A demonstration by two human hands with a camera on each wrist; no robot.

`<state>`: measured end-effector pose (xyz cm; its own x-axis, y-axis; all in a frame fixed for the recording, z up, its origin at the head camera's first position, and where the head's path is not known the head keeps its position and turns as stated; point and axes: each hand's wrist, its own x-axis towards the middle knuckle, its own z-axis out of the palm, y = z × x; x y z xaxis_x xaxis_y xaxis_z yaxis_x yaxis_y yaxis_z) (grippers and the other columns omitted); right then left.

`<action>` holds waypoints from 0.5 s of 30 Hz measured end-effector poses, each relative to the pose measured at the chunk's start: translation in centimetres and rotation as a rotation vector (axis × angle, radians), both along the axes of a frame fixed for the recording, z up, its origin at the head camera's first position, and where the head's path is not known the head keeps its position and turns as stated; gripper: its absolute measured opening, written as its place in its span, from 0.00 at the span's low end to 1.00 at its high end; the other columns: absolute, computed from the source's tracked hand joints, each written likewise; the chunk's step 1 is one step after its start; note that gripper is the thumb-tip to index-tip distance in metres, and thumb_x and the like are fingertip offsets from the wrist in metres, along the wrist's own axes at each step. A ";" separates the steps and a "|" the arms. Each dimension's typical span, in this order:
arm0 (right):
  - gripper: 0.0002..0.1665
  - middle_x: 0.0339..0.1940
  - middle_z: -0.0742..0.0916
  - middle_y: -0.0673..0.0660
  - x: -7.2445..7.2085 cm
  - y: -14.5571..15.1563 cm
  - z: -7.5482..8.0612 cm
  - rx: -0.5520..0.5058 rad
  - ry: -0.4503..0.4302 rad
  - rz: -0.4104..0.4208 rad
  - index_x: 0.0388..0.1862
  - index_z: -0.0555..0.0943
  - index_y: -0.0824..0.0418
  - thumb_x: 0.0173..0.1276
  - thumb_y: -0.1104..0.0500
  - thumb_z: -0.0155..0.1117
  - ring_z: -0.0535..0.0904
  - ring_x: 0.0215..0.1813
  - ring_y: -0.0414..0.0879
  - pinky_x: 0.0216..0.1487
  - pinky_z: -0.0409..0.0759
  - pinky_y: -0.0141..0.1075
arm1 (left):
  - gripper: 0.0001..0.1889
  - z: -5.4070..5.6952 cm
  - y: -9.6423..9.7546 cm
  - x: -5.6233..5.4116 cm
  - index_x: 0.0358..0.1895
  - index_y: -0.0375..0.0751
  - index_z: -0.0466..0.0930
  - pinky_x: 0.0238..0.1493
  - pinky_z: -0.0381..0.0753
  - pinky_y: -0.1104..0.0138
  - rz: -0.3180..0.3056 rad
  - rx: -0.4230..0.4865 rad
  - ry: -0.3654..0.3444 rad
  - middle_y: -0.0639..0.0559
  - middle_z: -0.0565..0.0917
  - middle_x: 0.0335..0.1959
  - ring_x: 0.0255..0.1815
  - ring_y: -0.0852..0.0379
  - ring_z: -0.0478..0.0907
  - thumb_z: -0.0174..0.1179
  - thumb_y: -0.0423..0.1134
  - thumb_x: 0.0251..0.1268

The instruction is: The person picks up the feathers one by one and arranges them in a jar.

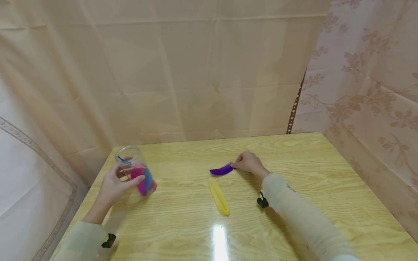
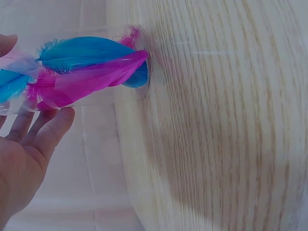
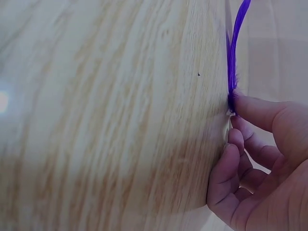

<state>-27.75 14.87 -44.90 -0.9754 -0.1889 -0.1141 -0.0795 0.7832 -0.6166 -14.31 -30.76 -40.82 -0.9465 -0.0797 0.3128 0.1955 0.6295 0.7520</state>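
On the left of the table my left hand (image 1: 112, 185) grips a clear jar (image 1: 128, 151) round its side, thumb in front. Pink and blue feathers fill the jar; a magenta feather (image 2: 91, 81) and a blue feather (image 2: 86, 52) show through its wall. The jar leans a little in the head view. At the table's middle my right hand (image 1: 249, 163) pinches the quill end of a purple feather (image 1: 221, 170) between thumb and forefinger. In the right wrist view the purple feather (image 3: 233, 53) points away from the fingertips. A yellow feather (image 1: 218, 196) lies nearer me, apart from both hands.
The wood-grain table (image 1: 183, 232) ends at a back edge against a beige curtain (image 1: 196, 72). A flower-patterned cloth (image 1: 375, 90) hangs on the right. Both sleeved wrists carry small black devices, the right wrist device (image 1: 262, 200) close above the tabletop.
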 end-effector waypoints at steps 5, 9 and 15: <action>0.16 0.29 0.86 0.51 0.1 0.0 0.0 0.009 0.016 -0.006 0.30 0.86 0.59 0.64 0.46 0.75 0.75 0.28 0.44 0.26 0.72 0.34 | 0.29 0.1 0.1 0.2 0.60 0.35 0.73 0.42 0.78 0.80 -0.016 0.023 0.002 0.37 0.80 0.54 0.53 0.35 0.80 0.76 0.39 0.59; 0.16 0.28 0.85 0.50 0.0 0.0 -0.1 0.013 0.025 -0.010 0.29 0.86 0.58 0.64 0.47 0.75 0.74 0.25 0.43 0.24 0.71 0.34 | 0.30 0.0 0.0 0.1 0.61 0.35 0.73 0.42 0.78 0.80 -0.015 0.019 0.005 0.37 0.80 0.54 0.53 0.35 0.80 0.76 0.39 0.59; 0.16 0.26 0.85 0.49 0.1 -0.2 -0.2 0.006 0.032 -0.010 0.27 0.86 0.57 0.65 0.47 0.74 0.74 0.26 0.43 0.25 0.71 0.34 | 0.30 -0.2 -0.2 0.1 0.61 0.36 0.73 0.43 0.76 0.82 0.000 -0.001 -0.006 0.39 0.80 0.55 0.54 0.35 0.79 0.76 0.42 0.59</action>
<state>-27.70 14.71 -45.13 -0.9803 -0.1788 -0.0843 -0.0913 0.7878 -0.6092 -14.19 -30.95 -41.06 -0.9483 -0.0795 0.3071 0.1908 0.6304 0.7524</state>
